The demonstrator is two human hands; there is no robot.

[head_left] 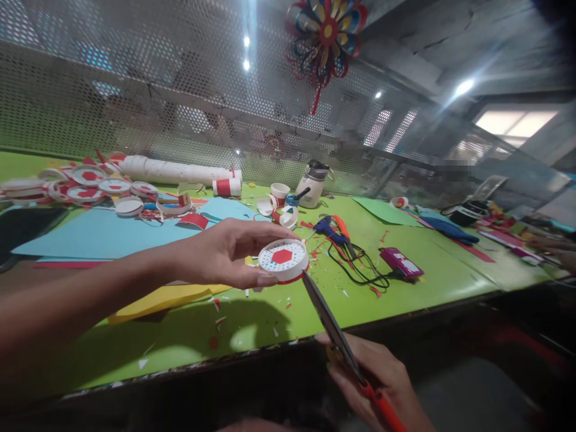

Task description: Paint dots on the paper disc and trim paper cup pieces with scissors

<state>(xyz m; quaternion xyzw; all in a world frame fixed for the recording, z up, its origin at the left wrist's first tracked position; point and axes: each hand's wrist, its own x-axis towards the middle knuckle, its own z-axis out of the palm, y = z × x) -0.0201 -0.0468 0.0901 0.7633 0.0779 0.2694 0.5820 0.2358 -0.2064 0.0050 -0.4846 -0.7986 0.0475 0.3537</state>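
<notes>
One paper cup base sat in our left hand, pinched by its rim between thumb and fingertips, held above the green surface near its front edge. Its flat face, white with blue dots and a red hexagon, tilted up toward us; being round, it had no long axis to speak of. One pair of scissors was in our right hand, the grip wrapped around the orange handles, and the blades ran up and to the left, their tips meeting the red rim of the cup base at its lower right edge. We could not tell whether the blades were parted, since they read as one dark strip. The handles and our right wrist were cut off by the bottom of the frame.

Far left, a heap of similar cut discs lay blurred; we could not count them surely. One long stack of white cups lay on its side behind them. One blue sheet and one yellow sheet lay under our left forearm. One glue gun with its black cord rested beside one purple box. One pinwheel hung overhead. At the right edge, another person's hand was barely visible.
</notes>
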